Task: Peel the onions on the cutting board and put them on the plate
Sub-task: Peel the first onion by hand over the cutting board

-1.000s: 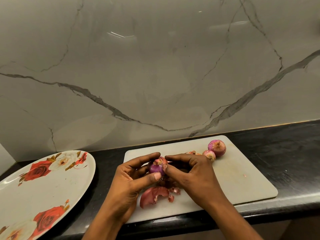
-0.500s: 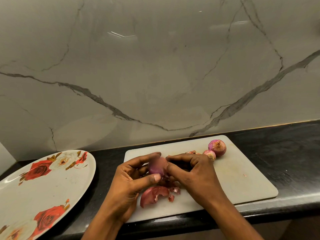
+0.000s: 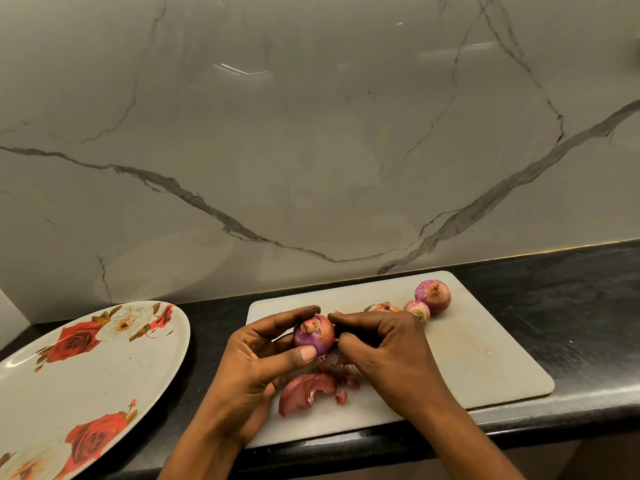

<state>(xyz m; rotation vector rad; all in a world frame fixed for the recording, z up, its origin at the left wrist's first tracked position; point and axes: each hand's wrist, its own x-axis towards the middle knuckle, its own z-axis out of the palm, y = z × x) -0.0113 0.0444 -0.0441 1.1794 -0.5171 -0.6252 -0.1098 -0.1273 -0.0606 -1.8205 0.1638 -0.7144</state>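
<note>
Here both hands (image 3: 346, 348) pinch the onion (image 3: 313, 334) above the cutting board (image 3: 485, 362).

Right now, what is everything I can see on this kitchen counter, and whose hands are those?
Held onion: one, purple, partly peeled, held over the cutting board.
Onions on the board: two clearly seen, pink-purple, touching at the far right; a third orange-brown one is mostly hidden behind the right hand.
Loose peels: several, reddish brown, on the board under the hands.
Cutting board: one, white, on the counter.
Plate: one, white with red roses, left of the board, holding no onions.
Counter: black.
Wall: grey marble.
Left hand: the person's, fingers gripping the onion.
Right hand: the person's, fingers picking at its skin.
</note>
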